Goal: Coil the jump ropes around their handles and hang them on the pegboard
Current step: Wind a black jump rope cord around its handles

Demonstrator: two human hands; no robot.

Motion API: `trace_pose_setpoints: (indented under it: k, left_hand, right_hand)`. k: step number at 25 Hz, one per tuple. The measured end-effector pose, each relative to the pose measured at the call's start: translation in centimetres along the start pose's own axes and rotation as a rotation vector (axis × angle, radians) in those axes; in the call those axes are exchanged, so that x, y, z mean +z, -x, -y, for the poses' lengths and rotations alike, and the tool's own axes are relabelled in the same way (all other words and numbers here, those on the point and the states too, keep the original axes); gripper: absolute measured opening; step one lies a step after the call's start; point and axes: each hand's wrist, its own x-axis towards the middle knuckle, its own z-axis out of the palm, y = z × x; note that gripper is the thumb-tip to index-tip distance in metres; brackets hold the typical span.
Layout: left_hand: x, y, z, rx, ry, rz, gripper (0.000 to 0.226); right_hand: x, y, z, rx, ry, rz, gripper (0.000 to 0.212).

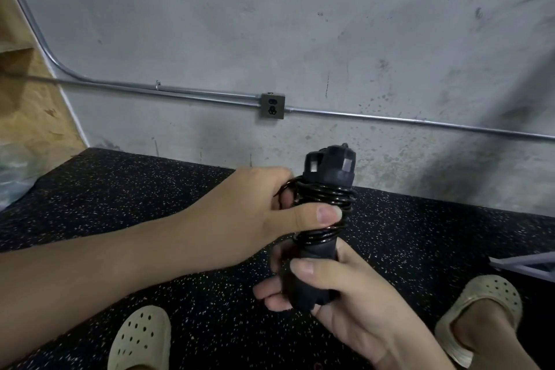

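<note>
1. A grey, scuffed concrete wall (pixel 300 24) rises ahead, with a metal conduit pipe (pixel 186 92) running to a small outlet box (pixel 272 106); no pegboard is in view.
2. The black speckled rubber floor (pixel 120 189) lies below, with two pale perforated clogs (pixel 141 336) on it.
3. The right hand (pixel 339 294) grips the lower end of the paired black foam jump-rope handles (pixel 315 255), held upright above the floor.
4. The left hand (pixel 270 213) presses its thumb on the glossy black cord (pixel 324 200), fingers curled behind.
5. Coiling looks nearly done; next, I'd guess, secure the loose end and find the pegboard.
</note>
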Motion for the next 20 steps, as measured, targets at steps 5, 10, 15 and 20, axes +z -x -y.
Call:
trace_pose_setpoints:
  k: [5,10,15,20]
  left_hand:
    - [-0.4,0.4,-0.4,-0.107,-0.236,-0.025,0.092]
    - [-0.6,0.2,-0.7,-0.198,-0.408,-0.050,0.091]
    - [-1.3,0.0,-1.0,-0.175,-0.391,-0.051,0.077]
    - [1.4,0.6,-1.5,-0.064,-0.363,-0.093,0.051]
  right_hand:
    - [-0.2,0.4,0.7,-0.008,0.093,-0.138,0.053]
    - [-1.1,0.2,0.7,-0.056,0.211,-0.315,0.041]
    - [-1.5,0.0,0.6,-0.141,0.315,-0.419,0.033]
    - [-0.4,-1.9,-2.5,-0.333,0.563,-0.773,0.024]
